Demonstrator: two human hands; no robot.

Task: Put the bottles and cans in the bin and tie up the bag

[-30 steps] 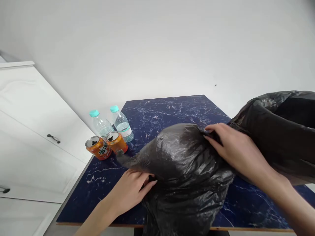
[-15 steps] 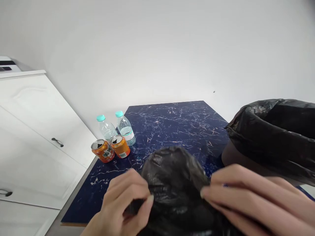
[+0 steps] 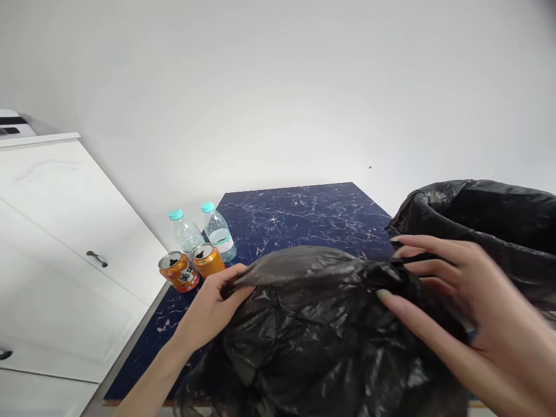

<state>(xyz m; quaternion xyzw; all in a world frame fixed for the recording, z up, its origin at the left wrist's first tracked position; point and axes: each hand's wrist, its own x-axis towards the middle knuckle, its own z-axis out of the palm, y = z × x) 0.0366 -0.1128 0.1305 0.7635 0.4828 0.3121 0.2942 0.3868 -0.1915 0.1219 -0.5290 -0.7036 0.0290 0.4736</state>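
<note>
Head view: a thin, shiny black plastic bag point(image 3: 321, 347), crumpled and bunched, spreads between the person's two hands, covering the middle of the blue, white-veined marble-pattern table's point(image 3: 299, 217) near edge and running out of the frame at the bottom. At the bag's upper left corner, the left hand point(image 3: 212, 307) pinches the plastic between its thumb and fingers. Beside the upper right corner, the right hand point(image 3: 482, 295) has its fingers spread and its thumb well apart from them, with gathered plastic in the gap; how firmly it touches that plastic I cannot tell.

Along the table's left edge, beyond the left hand, two orange metal drink cans point(image 3: 208, 260) stand side by side, their tops opened. Just behind them are two clear plastic bottles point(image 3: 221, 234) with turquoise caps and pale labels. By the table's right edge sits a round bin lined with black plastic point(image 3: 499, 249), its mouth facing up and its base hidden behind the right hand. A white panelled cabinet point(image 3: 61, 220) with dark handles stands past the left edge.
</note>
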